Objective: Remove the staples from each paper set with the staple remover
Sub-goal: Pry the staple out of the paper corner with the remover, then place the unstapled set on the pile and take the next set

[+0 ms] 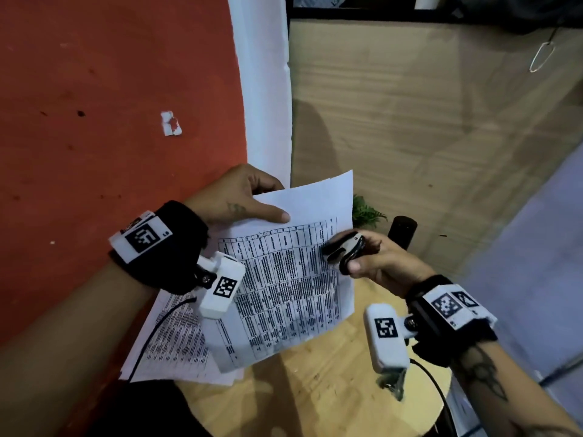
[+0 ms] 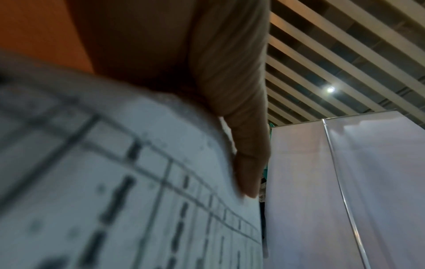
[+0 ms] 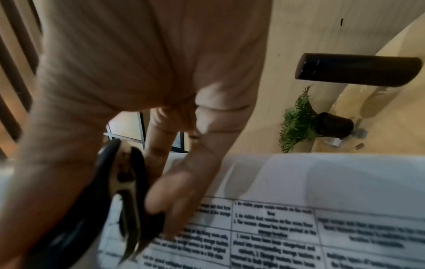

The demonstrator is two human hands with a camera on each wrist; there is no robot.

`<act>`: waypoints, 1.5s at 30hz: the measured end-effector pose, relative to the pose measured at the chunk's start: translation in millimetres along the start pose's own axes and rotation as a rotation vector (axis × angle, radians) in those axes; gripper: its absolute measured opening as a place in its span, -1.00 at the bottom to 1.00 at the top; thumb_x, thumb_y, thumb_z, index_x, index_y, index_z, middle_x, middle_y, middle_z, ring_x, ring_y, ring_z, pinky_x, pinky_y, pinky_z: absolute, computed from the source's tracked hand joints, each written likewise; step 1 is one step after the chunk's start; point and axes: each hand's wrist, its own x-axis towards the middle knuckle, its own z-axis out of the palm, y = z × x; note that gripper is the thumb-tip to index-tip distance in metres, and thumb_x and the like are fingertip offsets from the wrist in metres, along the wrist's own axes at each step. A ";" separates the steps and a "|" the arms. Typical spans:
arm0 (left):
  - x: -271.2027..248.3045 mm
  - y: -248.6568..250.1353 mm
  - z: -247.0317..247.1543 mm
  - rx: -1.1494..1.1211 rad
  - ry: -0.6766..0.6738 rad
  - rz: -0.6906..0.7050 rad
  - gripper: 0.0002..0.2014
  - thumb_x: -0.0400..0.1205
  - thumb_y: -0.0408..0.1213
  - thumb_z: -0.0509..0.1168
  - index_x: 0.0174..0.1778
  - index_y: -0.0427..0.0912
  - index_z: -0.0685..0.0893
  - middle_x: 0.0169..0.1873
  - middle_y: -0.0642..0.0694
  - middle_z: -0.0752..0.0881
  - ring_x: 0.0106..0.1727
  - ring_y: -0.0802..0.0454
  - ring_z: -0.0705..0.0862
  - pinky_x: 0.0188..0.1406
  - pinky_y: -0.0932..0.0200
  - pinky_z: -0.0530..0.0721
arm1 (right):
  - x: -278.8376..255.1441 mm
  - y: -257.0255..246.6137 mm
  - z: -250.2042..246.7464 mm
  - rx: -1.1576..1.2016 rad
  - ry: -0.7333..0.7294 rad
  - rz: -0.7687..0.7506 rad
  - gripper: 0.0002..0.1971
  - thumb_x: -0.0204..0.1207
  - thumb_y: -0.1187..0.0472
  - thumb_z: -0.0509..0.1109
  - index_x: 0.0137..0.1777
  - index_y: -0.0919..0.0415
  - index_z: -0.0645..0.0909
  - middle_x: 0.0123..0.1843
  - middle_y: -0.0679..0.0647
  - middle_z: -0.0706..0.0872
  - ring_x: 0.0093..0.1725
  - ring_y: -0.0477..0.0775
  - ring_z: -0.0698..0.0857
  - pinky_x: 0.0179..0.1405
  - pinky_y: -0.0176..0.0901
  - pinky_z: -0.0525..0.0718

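1. We pinch the printed paper set (image 1: 284, 263) at its top edge with our left hand (image 1: 239, 197), lifting it off the tabletop (image 1: 331, 389) to present its corner.
2. Our right hand (image 1: 378, 260) has its grip curled around the staple remover (image 1: 342, 250), claws nearly closed, touching the sheet's right edge.
3. No staple shows.

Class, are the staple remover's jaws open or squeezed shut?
Nearly shut: the right hand squeezes the staple remover; its metal tips almost meet.
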 end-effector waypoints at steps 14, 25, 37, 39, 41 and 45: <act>-39.6 -89.0 -52.0 -0.500 0.431 -0.261 -0.74 0.46 -0.21 0.50 0.02 -0.09 0.64 -0.40 0.14 0.79 -0.39 0.32 0.72 -0.48 0.38 0.65 | 7.2 1.3 4.0 0.052 0.221 -0.061 -0.30 -0.38 -0.04 0.79 -0.11 0.12 0.80 -0.06 0.08 0.82 -0.22 -0.08 0.74 -0.44 -0.44 0.52; -57.8 -192.0 -24.7 -0.266 0.691 -0.404 -0.55 0.44 -0.58 0.44 0.25 -0.38 0.57 0.16 -0.25 0.65 -0.19 0.22 0.72 -0.11 0.40 0.65 | 50.8 82.0 21.9 0.209 0.585 0.170 -0.88 0.46 0.33 0.42 -0.04 0.15 0.66 -0.28 -0.11 0.78 -0.09 -0.12 0.70 -0.36 -0.41 0.53; -74.3 -362.0 -33.1 0.232 0.368 -1.023 -0.62 0.64 -0.48 0.28 0.32 -0.61 0.49 0.33 -0.49 0.54 0.21 -0.38 0.57 -0.04 0.06 0.65 | -26.5 211.0 -21.9 0.301 0.902 0.547 -0.88 0.50 0.35 0.41 0.02 0.32 0.68 -0.09 0.09 0.76 0.01 0.01 0.71 -0.17 -0.36 0.67; -68.3 -374.1 -23.6 0.260 0.331 -1.074 -0.61 0.65 -0.45 0.26 0.36 -0.59 0.45 0.34 -0.51 0.52 0.08 -0.29 0.53 -0.59 0.28 0.55 | -31.8 222.4 -22.2 0.321 0.905 0.569 -0.89 0.50 0.35 0.40 0.00 0.32 0.68 -0.08 0.11 0.76 0.00 0.00 0.71 -0.08 -0.31 0.64; -62.6 -384.9 -21.9 0.299 0.352 -1.076 -0.62 0.67 -0.44 0.25 0.37 -0.55 0.46 0.32 -0.52 0.53 0.02 -0.22 0.50 -0.54 0.24 0.57 | -34.5 230.8 -22.6 0.338 0.923 0.584 -0.90 0.49 0.36 0.41 -0.02 0.33 0.66 -0.12 0.11 0.78 0.01 0.02 0.72 -0.11 -0.35 0.66; -56.6 -391.0 -16.7 0.537 0.457 -1.007 -0.51 0.57 -0.19 0.32 0.39 -0.35 0.48 0.40 -0.43 0.50 0.38 -0.35 0.49 0.41 -0.15 0.39 | -37.7 245.5 -23.4 0.368 0.907 0.564 -0.37 -0.09 0.06 0.77 -0.09 0.25 0.55 -0.22 0.05 0.83 -0.02 0.02 0.78 -0.34 -0.31 0.72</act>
